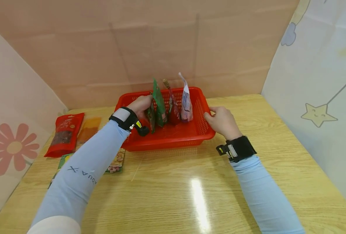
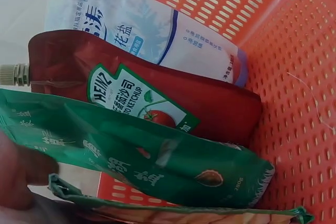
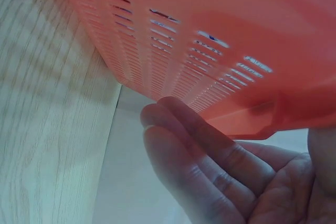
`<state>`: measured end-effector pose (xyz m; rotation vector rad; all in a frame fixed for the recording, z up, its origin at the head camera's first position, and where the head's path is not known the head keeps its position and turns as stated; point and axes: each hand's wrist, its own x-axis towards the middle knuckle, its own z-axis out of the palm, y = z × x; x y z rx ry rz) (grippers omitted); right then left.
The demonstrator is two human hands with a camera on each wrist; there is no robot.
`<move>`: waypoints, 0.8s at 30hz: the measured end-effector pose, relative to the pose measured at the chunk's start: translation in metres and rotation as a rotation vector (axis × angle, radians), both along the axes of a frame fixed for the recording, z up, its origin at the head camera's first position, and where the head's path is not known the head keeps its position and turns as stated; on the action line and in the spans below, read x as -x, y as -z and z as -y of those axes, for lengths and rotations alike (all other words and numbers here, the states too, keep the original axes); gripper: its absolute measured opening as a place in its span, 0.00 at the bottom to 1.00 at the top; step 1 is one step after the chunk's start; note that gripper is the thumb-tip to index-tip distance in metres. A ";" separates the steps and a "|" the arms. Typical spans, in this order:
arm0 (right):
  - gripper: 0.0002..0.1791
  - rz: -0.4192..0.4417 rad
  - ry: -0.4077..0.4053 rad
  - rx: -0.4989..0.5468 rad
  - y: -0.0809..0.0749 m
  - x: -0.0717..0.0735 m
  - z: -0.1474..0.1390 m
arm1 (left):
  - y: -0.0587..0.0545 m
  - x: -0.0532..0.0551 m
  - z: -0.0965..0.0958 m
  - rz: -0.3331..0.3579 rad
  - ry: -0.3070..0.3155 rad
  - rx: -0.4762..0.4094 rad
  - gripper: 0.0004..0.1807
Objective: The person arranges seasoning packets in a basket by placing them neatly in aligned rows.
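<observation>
A red plastic basket [image 1: 167,143] with slotted walls stands on the table. Inside it, packets stand on edge in a row: a white-and-blue salt bag [image 2: 142,30], a red Heinz ketchup pouch [image 2: 210,103] with a spout, a green bag [image 2: 131,153] and, leftmost, a thin green-edged packet [image 1: 151,117]. My left hand [image 1: 140,104] reaches over the basket's left side and pinches that thin packet by its upper edge; its fingertips are partly hidden. At the right end my right hand [image 1: 222,122] grips the rim, thumb on top and fingers [image 3: 184,150] underneath, outside the slotted wall.
Left of the basket lie a red pouch [image 1: 64,135] with a see-through window, an orange packet [image 1: 89,129] and a green-edged packet [image 1: 117,162], partly covered by my left forearm. A wall [image 1: 161,42] rises close behind the basket, with side walls left and right.
</observation>
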<state>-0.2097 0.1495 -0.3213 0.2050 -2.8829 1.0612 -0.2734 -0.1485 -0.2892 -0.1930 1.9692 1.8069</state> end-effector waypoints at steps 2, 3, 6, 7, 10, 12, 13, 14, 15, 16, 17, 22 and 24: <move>0.26 0.001 0.003 0.002 0.000 0.000 0.001 | 0.000 0.000 0.001 0.004 0.005 -0.020 0.30; 0.26 0.002 0.005 0.002 0.000 0.001 0.001 | 0.000 0.000 0.001 0.009 0.003 -0.038 0.31; 0.27 0.010 0.003 0.005 0.001 0.001 0.001 | 0.000 0.000 0.003 0.017 0.004 -0.071 0.32; 0.27 0.013 0.001 0.006 0.001 0.001 0.001 | 0.001 0.000 0.003 0.014 0.003 -0.068 0.32; 0.27 0.021 0.001 0.010 0.002 0.001 0.001 | 0.002 -0.002 0.002 -0.001 0.019 -0.033 0.32; 0.27 0.026 0.000 0.014 0.002 0.000 0.001 | 0.003 -0.003 0.001 -0.005 0.035 -0.007 0.32; 0.27 0.028 0.001 0.015 0.002 0.000 0.002 | 0.004 -0.003 0.000 -0.007 0.040 0.002 0.31; 0.27 0.029 0.001 0.018 0.002 0.000 0.002 | 0.004 -0.003 0.000 -0.008 0.042 0.010 0.32; 0.27 0.031 -0.001 0.020 0.002 0.000 0.002 | 0.004 -0.003 0.000 -0.006 0.043 0.016 0.31; 0.27 0.030 -0.001 0.021 0.002 0.000 0.002 | 0.004 -0.003 0.000 -0.006 0.052 0.028 0.31; 0.27 0.031 -0.002 0.021 0.002 0.000 0.002 | 0.004 -0.003 0.001 -0.008 0.057 0.047 0.32; 0.27 0.030 -0.002 0.014 0.002 0.001 0.002 | 0.005 -0.001 0.007 -0.018 0.082 0.086 0.34; 0.27 0.029 -0.003 0.012 0.001 0.001 0.002 | 0.005 0.000 0.009 -0.016 0.074 0.086 0.35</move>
